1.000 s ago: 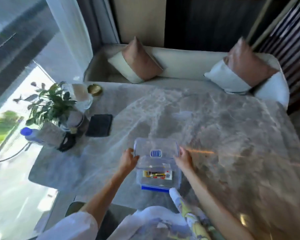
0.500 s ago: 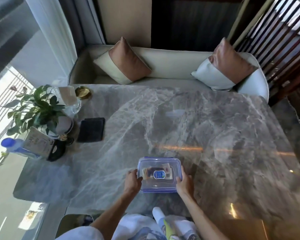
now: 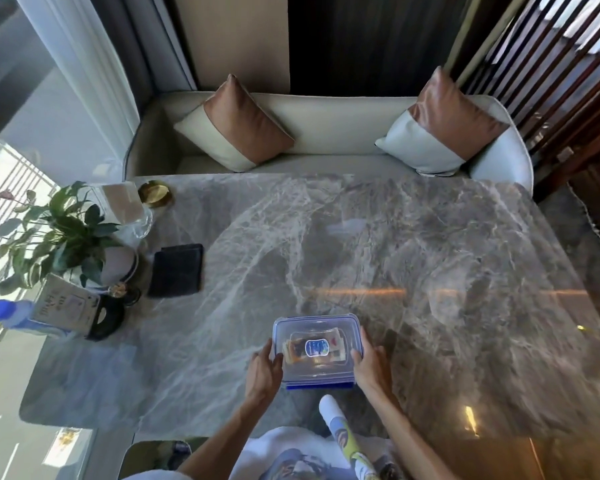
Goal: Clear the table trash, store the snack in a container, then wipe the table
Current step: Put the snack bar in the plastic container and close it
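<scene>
A clear plastic container [image 3: 317,332] with a blue-rimmed lid rests on the grey marble table [image 3: 378,244] near its front edge. The lid lies flat on top, and a wrapped snack [image 3: 312,348] shows through it. My left hand [image 3: 264,372] presses against the container's left side. My right hand [image 3: 368,367] holds its right side, fingers along the lid's edge. A folded dark cloth [image 3: 176,270] lies on the table to the left, apart from both hands.
A potted plant [image 3: 61,233], a glass jar [image 3: 127,211], a gold dish [image 3: 155,193], a blue-capped bottle [image 3: 9,315] and a paper card [image 3: 66,303] crowd the table's left end. A cream bench with two cushions [image 3: 236,124] runs behind the table. A slatted screen stands at right.
The container's lid stood raised a second ago; it now lies shut on the box. Both hands went from the lid's far corners to the container's sides.
</scene>
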Demonstrator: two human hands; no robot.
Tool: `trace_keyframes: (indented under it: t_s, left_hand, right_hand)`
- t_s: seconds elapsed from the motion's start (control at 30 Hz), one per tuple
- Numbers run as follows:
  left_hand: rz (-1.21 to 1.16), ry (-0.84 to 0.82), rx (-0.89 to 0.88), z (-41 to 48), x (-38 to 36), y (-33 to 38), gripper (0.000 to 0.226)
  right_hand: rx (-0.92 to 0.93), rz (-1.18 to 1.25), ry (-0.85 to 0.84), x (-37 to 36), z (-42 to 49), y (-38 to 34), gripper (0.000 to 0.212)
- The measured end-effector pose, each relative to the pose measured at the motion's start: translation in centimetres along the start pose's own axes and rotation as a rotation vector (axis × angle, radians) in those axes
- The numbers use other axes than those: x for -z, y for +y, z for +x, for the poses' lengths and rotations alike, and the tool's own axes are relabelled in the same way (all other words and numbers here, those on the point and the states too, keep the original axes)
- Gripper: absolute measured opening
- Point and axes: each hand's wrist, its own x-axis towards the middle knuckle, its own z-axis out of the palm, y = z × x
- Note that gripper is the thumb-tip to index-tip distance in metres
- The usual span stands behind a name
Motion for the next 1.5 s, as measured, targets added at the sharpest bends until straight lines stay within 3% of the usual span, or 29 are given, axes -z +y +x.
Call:
trace_keyframes:
  t_s: [0.27,0.4,0.5,0.6,0.7,0.87,1.03,1.23,1.5]
  left_hand:
    - [-0.058,-0.085,0.118,0.9,0.1,0.3,0.042]
    - [0.080,-0.123,0.155,1.8,0.4,1.4,0.045]
    - [0.344,-0.156,0.115,3.2,0.2,3.4,0.076]
    - [0.497,-0.167,-0.037,5.3,0.1,5.5,0.083]
    - [0.657,-0.323,-0.213,8.3,-0.2,7.1,0.069]
    - [0.607,-0.668,-0.134,12.1,-0.7,9.0,0.050]
    - [0.581,-0.456,-0.209,11.8,-1.2,8.4,0.061]
    - [0.458,-0.267,-0.257,10.5,-2.1,6.4,0.048]
    - [0.664,-0.175,-0.394,7.6,-2.6,6.5,0.050]
  right_hand:
    - [-0.065,0.165,-0.042,0.1,0.1,0.5,0.055]
    - [-0.111,0.022,-0.061,0.5,0.7,-0.4,0.059]
    - [0.068,-0.287,0.068,0.5,0.5,-2.5,0.072]
    - [0.319,-0.380,-0.056,-0.5,0.0,-3.7,0.083]
    - [0.336,-0.460,-0.141,-1.2,0.0,-3.3,0.092]
    - [0.330,-0.439,-0.105,-1.9,0.4,-3.1,0.092]
    - [0.333,-0.512,-0.103,-2.0,0.6,-2.9,0.093]
    - [0.309,-0.530,-0.093,-2.3,0.5,-2.6,0.090]
    - [0.310,-0.455,-0.109,-2.0,0.5,-2.2,0.091]
